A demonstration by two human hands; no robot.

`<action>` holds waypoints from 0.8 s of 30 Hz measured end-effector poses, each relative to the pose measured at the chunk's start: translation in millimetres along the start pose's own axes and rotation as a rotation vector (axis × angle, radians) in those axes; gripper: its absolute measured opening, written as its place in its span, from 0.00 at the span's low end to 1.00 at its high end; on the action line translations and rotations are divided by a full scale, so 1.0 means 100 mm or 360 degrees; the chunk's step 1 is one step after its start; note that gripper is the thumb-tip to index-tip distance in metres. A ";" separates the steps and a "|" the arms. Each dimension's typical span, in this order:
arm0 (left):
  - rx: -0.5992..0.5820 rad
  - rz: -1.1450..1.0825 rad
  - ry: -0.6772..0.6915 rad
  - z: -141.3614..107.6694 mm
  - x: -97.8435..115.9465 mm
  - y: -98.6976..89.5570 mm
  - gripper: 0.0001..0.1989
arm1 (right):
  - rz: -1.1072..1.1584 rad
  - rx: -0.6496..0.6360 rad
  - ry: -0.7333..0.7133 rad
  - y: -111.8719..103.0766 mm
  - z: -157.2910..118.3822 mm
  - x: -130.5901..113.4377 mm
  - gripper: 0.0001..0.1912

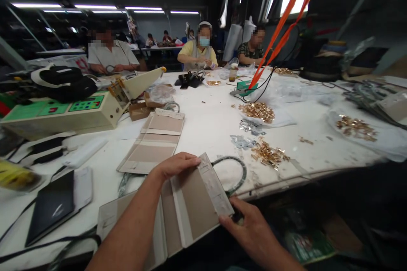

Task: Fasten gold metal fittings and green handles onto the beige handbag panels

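Observation:
A beige folded panel [193, 207] with white strips lies across the table's near edge, tilted, with a dark looped handle [243, 169] on its right side. My left hand [179, 163] rests on its upper edge, fingers pressed together at the top corner. At the lower right corner my right hand [248, 220] pinches the panel near the handle's lower end, thumb on top. Behind the panel lies a second beige panel [159, 144], flat on the table. Small gold metal pieces [269, 154] and silver pieces [243, 142] are heaped to the right of the handle.
A beige machine with a green control panel [70, 112] stands at the left. A black flat item [52, 205] lies at the near left. Orange strips [282, 34] hang over green-handled pliers [246, 87]. Several people sit beyond the table [210, 118].

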State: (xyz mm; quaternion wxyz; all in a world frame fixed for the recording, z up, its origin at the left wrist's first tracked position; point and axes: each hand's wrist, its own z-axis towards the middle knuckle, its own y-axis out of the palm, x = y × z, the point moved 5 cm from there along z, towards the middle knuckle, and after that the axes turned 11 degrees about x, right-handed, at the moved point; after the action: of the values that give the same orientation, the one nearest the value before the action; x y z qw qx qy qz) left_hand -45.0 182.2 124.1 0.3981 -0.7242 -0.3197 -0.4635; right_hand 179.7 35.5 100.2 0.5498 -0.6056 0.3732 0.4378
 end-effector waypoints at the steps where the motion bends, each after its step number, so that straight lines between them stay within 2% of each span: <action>1: -0.0058 -0.0052 0.0004 -0.01 0.02 0.02 0.31 | 0.0013 -0.0020 0.0022 -0.01 -0.03 0.02 0.13; 5: -0.0275 -0.0250 0.0062 -0.08 0.14 0.09 0.26 | -0.0016 -0.0066 0.0170 0.01 -0.16 0.11 0.13; 7: -0.0282 -0.0308 0.0032 -0.08 0.15 0.11 0.28 | -0.0037 -0.0090 0.0252 0.03 -0.23 0.16 0.15; 10: -0.0208 -0.0402 -0.0046 -0.01 0.07 0.18 0.35 | -0.0033 -0.0134 0.0363 0.04 -0.29 0.22 0.18; 13: -0.0133 -0.0413 -0.0063 0.13 -0.08 0.34 0.39 | 0.0048 -0.0152 0.0435 0.03 -0.30 0.31 0.22; 18: 0.0143 -0.0165 -0.0043 0.28 -0.31 0.55 0.36 | 0.0160 -0.0250 0.0595 0.07 -0.36 0.51 0.31; 24: 0.0354 0.0062 0.0006 0.14 -0.32 0.64 0.28 | 0.0103 -0.0348 0.0635 0.09 -0.46 0.53 0.37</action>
State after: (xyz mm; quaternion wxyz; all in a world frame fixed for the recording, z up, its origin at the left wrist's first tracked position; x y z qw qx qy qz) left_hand 2.1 160.8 72.8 0.4854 -0.6808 -0.3543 -0.4187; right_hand 195.0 -9.5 48.3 0.3819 -0.7239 0.4441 0.3646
